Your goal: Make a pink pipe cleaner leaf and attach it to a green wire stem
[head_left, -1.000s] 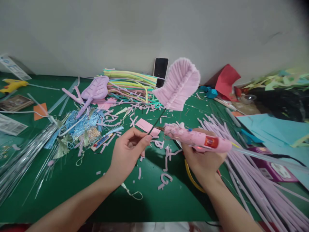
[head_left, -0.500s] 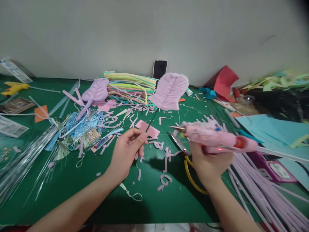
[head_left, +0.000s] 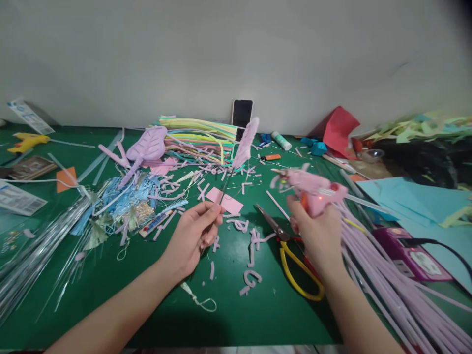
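Note:
Between thumb and fingers, my left hand (head_left: 195,235) pinches the thin dark stem (head_left: 223,191) of a fuzzy lilac leaf (head_left: 246,142), which stands upright and shows nearly edge-on. My right hand (head_left: 319,233) is wrapped round the handle of a pink glue gun (head_left: 311,187), whose nozzle points left and whose red light is lit. Just left of and below that hand lie yellow-handled scissors (head_left: 289,253), blades toward the upper left. A pink paper piece (head_left: 224,200) lies beyond my left fingertips, with lilac offcuts (head_left: 254,243) scattered between the hands.
A finished-looking lilac leaf (head_left: 147,145), blue tassels (head_left: 129,194) and silver strands (head_left: 47,246) lie left. Coloured stems (head_left: 199,130) and a phone (head_left: 242,114) are at the back. Lilac stems (head_left: 391,275), a purple box (head_left: 409,255) and blue paper (head_left: 416,196) lie right.
The held leaf has turned from facing the camera to nearly edge-on. My right hand has moved slightly right with the glue gun, which has tilted, uncovering more of the scissors.

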A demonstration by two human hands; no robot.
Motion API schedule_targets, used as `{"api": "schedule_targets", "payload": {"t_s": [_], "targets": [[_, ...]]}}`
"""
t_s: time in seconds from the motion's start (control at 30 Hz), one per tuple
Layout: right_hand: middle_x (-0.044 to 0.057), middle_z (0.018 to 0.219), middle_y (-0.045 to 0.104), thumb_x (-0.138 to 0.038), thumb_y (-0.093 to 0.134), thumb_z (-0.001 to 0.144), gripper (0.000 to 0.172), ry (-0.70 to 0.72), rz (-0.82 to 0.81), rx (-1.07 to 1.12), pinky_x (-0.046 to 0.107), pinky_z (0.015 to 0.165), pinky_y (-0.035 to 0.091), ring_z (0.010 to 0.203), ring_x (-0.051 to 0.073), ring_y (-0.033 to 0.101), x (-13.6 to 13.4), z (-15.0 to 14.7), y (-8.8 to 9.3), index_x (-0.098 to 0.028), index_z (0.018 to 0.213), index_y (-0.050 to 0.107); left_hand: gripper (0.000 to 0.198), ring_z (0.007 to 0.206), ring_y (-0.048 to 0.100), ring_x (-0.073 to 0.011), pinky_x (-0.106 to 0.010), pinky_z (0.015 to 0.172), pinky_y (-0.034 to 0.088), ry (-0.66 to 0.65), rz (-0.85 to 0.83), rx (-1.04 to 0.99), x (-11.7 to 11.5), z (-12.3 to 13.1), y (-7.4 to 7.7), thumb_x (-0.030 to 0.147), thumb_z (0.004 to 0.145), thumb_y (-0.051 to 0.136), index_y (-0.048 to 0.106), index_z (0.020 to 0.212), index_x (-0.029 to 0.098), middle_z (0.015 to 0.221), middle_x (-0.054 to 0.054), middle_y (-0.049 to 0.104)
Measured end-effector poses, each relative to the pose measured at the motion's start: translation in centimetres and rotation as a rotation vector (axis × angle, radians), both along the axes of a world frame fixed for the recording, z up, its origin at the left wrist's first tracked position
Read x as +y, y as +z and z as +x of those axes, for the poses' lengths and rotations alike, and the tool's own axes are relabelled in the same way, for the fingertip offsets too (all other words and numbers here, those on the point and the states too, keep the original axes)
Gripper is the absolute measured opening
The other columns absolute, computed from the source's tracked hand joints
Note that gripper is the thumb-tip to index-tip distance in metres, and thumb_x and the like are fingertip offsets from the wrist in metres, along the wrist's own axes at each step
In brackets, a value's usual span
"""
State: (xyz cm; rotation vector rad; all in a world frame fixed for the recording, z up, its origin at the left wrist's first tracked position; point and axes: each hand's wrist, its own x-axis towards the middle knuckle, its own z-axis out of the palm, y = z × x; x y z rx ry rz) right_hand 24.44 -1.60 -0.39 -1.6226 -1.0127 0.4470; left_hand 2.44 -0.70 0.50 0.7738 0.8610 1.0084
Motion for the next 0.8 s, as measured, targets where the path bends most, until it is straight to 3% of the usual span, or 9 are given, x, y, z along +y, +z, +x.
{"api": "schedule_targets", "payload": {"t_s": [0.07, 0.13, 0.2, 0.27, 0.33, 0.47, 0.53, 0.67, 0.8], "targets": [[-0.001, 0.052, 0.053, -0.053, 0.066, 0.073, 0.035, 0.007, -0.247, -0.273, 0.029, 0.048, 0.036, 0.047, 0.018, 0.05, 0.4, 0.6, -0.8, -0.022, 0.067, 0.05, 0.017, 0.036, 0.036, 0.0022, -0.012, 0.034, 0.022, 0.007, -0.005, -0.018, 0.0, 0.0, 0.1, 0.028, 0.086, 0.064, 0.061, 0.078, 0.013, 0.065, 0.005, 0.055], [0.005, 0.059, 0.059, -0.057, 0.064, 0.073, 0.039, 0.073, -0.382, -0.513, 0.033, 0.053, 0.041, 0.056, 0.024, 0.057, 0.6, 1.0, -1.5, -0.019, 0.073, 0.055, 0.018, 0.035, 0.036, 0.0022, -0.012, 0.034, 0.023, 0.013, 0.008, -0.027, -0.1, 0.0, 0.2, 0.027, 0.086, 0.065, 0.059, 0.075, 0.014, 0.065, 0.005, 0.055], [0.014, 0.075, 0.065, -0.057, 0.062, 0.077, 0.043, 0.125, -0.35, -0.698, 0.04, 0.064, 0.046, 0.073, 0.031, 0.061, 0.6, 0.9, -1.9, -0.015, 0.084, 0.06, 0.021, 0.035, 0.037, 0.0023, -0.011, 0.035, 0.024, 0.01, 0.034, -0.027, -0.1, 0.0, 0.4, 0.027, 0.086, 0.065, 0.057, 0.072, 0.014, 0.066, 0.005, 0.057], [0.021, 0.094, 0.066, -0.053, 0.062, 0.079, 0.045, 0.091, -0.188, -0.77, 0.047, 0.078, 0.046, 0.092, 0.035, 0.06, 0.2, 0.5, -1.8, -0.011, 0.095, 0.063, 0.023, 0.036, 0.038, 0.0021, -0.011, 0.035, 0.024, 0.003, 0.06, -0.021, -0.3, 0.1, 0.5, 0.027, 0.086, 0.065, 0.056, 0.07, 0.015, 0.066, 0.005, 0.058], [0.018, 0.099, 0.066, -0.048, 0.064, 0.08, 0.037, 0.082, -0.02, -0.655, 0.047, 0.083, 0.047, 0.095, 0.032, 0.059, -0.3, -0.3, -1.2, -0.014, 0.095, 0.065, 0.022, 0.038, 0.041, 0.0011, -0.01, 0.035, 0.026, -0.003, 0.076, -0.025, -0.4, 0.3, 0.6, 0.027, 0.085, 0.066, 0.055, 0.07, 0.015, 0.065, 0.005, 0.058], [0.004, 0.082, 0.07, -0.038, 0.073, 0.075, 0.018, 0.468, 0.057, -0.005, 0.03, 0.064, 0.054, 0.071, 0.018, 0.064, -1.4, -2.4, 0.5, -0.022, 0.083, 0.068, 0.022, 0.041, 0.044, -0.0001, -0.01, 0.037, 0.031, -0.012, 0.068, -0.03, -0.9, 0.7, 0.6, 0.027, 0.085, 0.067, 0.056, 0.07, 0.016, 0.064, 0.005, 0.059], [0.001, 0.08, 0.072, -0.032, 0.076, 0.073, 0.014, 0.519, 0.085, 0.178, 0.027, 0.061, 0.055, 0.068, 0.016, 0.066, -1.7, -3.4, 1.1, -0.024, 0.084, 0.071, 0.022, 0.041, 0.044, -0.0003, -0.01, 0.037, 0.032, -0.026, 0.061, -0.016, -1.1, 0.9, 0.6, 0.028, 0.084, 0.068, 0.056, 0.07, 0.016, 0.063, 0.005, 0.059], [-0.001, 0.068, 0.072, -0.024, 0.074, 0.076, 0.002, 0.469, 0.126, 0.265, 0.023, 0.054, 0.056, 0.058, 0.013, 0.066, -2.0, -4.5, 1.8, -0.024, 0.075, 0.072, 0.024, 0.042, 0.046, -0.0009, -0.009, 0.038, 0.033, -0.044, 0.04, -0.019, -1.5, 1.2, 0.6, 0.029, 0.083, 0.07, 0.055, 0.07, 0.016, 0.061, 0.005, 0.06], [-0.002, 0.066, 0.073, -0.022, 0.072, 0.078, 0.003, 0.47, 0.154, 0.333, 0.023, 0.055, 0.059, 0.058, 0.013, 0.068, -2.2, -5.1, 2.0, -0.024, 0.076, 0.072, 0.023, 0.044, 0.05, -0.003, -0.011, 0.039, 0.038, -0.059, 0.031, -0.038, -1.7, 1.4, 0.6, 0.027, 0.08, 0.072, 0.055, 0.07, 0.017, 0.061, 0.005, 0.061]]}}
